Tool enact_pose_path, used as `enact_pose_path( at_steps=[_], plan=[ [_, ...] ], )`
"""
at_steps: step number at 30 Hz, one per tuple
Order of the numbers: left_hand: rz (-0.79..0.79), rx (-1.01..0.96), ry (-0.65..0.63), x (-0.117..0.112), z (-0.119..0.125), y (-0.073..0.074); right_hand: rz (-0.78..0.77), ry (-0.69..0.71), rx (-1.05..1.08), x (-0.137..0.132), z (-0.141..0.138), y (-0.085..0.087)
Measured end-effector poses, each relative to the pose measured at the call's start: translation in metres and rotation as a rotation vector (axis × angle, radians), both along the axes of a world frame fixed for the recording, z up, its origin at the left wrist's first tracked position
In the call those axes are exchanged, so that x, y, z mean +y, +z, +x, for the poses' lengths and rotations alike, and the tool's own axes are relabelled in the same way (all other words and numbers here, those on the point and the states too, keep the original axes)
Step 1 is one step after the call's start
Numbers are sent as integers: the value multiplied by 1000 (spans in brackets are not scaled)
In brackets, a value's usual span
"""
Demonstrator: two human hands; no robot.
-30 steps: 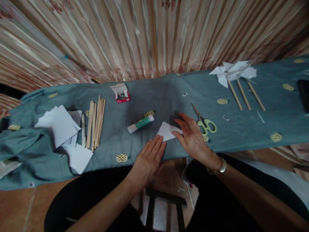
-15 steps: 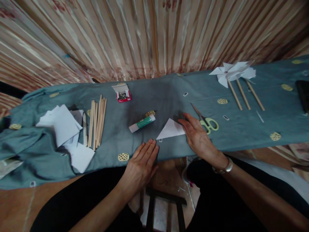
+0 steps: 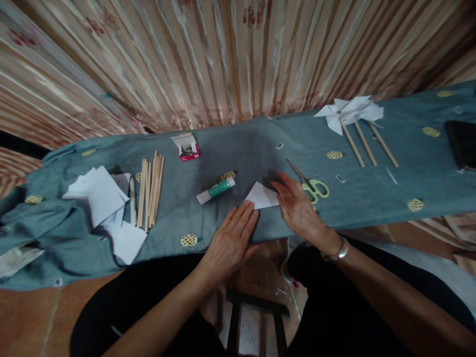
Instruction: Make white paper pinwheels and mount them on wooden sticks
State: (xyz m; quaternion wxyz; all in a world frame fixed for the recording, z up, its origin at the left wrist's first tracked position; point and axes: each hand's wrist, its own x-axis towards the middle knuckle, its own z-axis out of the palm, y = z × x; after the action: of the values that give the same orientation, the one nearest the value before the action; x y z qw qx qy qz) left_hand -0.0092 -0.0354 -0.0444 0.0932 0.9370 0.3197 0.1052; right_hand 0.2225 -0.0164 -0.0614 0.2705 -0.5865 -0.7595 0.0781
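Observation:
A white paper folded into a triangle point(image 3: 262, 195) lies on the cloth between my hands. My left hand point(image 3: 234, 238) rests flat, its stretched fingertips covering the paper's left corner. At the right corner is my right hand point(image 3: 297, 206), fingers extended and slightly bent, touching the paper's edge; its palm hides part of that side. Just left of the paper lies a glue stick point(image 3: 216, 191) with a green label. Scissors with light green handles point(image 3: 314, 187) lie beyond my right hand, partly behind it.
White paper sheets point(image 3: 106, 198), a white pen point(image 3: 133, 201) and several wooden sticks point(image 3: 149, 191) lie to the left. A small red box point(image 3: 189, 152) of metal pieces stands open behind. Paper pinwheels point(image 3: 351, 111) on sticks lie at back right, with a dark object point(image 3: 461, 144) at the far right.
My left hand has moved right and up onto the paper's left corner. My right hand stays at the right corner. The whole view has shifted slightly.

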Motion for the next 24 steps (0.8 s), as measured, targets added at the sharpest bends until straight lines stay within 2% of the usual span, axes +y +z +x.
enact_pose_path(
  at_steps=[6,14,19,24],
  plan=[
    [1,7,3,3,-1,-6,15,-129,-149,-3,4,7],
    [-1,33,0,1,-1,-2,1,-171,-177,-8,12,12],
    [15,24,-1,0,-2,-4,18,-104,10,-4,19,19],
    [23,-18,5,1,-4,-8,-82,-44,174,6,8,27]
  ],
)
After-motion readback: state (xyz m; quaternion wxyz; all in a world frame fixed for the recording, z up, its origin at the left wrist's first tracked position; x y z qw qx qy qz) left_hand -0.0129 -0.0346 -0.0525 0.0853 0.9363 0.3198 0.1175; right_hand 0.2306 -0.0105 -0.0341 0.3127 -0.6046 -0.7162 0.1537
